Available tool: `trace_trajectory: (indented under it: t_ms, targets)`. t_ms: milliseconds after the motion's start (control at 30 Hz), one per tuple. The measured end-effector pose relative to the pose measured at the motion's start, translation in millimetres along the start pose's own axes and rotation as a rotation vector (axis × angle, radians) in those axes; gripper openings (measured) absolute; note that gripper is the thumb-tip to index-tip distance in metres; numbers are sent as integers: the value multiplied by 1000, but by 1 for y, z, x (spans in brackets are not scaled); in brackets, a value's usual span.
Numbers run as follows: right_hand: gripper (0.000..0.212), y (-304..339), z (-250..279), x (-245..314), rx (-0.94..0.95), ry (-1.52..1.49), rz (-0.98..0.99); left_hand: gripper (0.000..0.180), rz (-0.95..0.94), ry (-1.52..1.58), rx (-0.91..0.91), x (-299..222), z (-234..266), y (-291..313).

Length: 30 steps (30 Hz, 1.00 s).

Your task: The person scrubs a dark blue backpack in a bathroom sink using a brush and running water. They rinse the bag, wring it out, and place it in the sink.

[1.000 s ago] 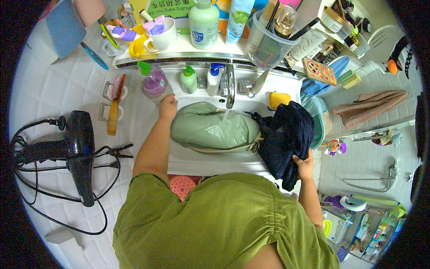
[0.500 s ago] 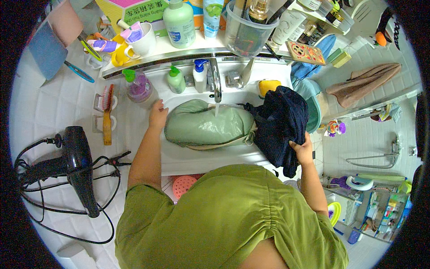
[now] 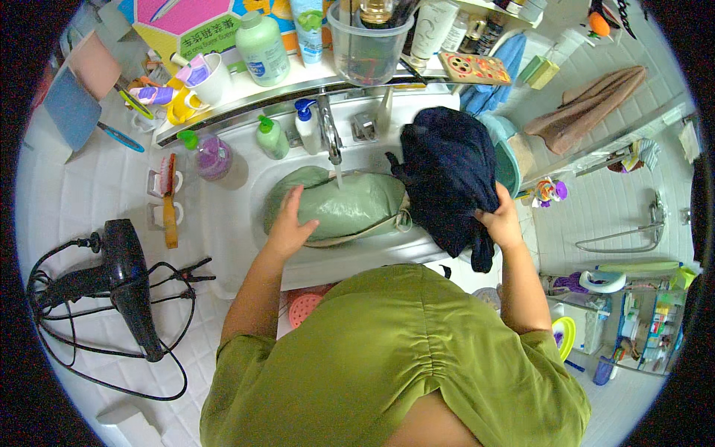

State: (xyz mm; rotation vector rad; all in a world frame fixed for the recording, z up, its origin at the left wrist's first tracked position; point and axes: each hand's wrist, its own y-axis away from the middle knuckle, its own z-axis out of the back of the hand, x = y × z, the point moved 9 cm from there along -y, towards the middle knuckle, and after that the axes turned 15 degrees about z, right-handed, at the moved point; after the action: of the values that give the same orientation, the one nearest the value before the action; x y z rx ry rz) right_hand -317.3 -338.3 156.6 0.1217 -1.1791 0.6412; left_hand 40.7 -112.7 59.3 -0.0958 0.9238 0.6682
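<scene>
A wet, sage-green cloth [image 3: 350, 205] bulges in the white sink [image 3: 238, 257], with a pale cord along its near edge. Water runs onto it from the chrome faucet [image 3: 330, 134]. My left hand [image 3: 290, 227] is over the green cloth's left end, fingers apart, holding nothing; whether it touches the cloth I cannot tell. At the sink's right end, my right hand [image 3: 501, 220] grips the right edge of a bunched navy garment [image 3: 449, 179]. The garment lies beside the green cloth and overlaps its right end. Its exact kind does not show.
Pump bottles stand behind the sink: purple [image 3: 213, 158], green [image 3: 272, 140] and white with a blue top [image 3: 307, 130]. A shelf above holds a clear tub [image 3: 365, 56] and a phone [image 3: 475, 68]. A black hair dryer [image 3: 125, 276] hangs left; a teal basin [image 3: 508, 164] stands right.
My left hand has moved right, from beside the purple bottle to over the green cloth. The navy garment has shifted toward the back and now hides the yellow object behind it. The view has shifted.
</scene>
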Motion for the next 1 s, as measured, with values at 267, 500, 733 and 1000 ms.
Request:
trace_trajectory:
  t_ms: [267, 500, 733, 1000]
  targets:
    - [51, -24, -99, 114, 600, 601, 648, 103, -546, -509, -261, -213, 11, 100]
    - [46, 3, -191, 141, 816, 566, 877, 84, -213, -562, -227, -155, -3, 80]
    - [53, 12, -185, 163, 752, 236, 1021, 40, 24, -380, -533, -73, 46, 120]
    - [42, -17, -134, 83, 561, 116, 773, 42, 448, 115, -891, 49, 113, 213]
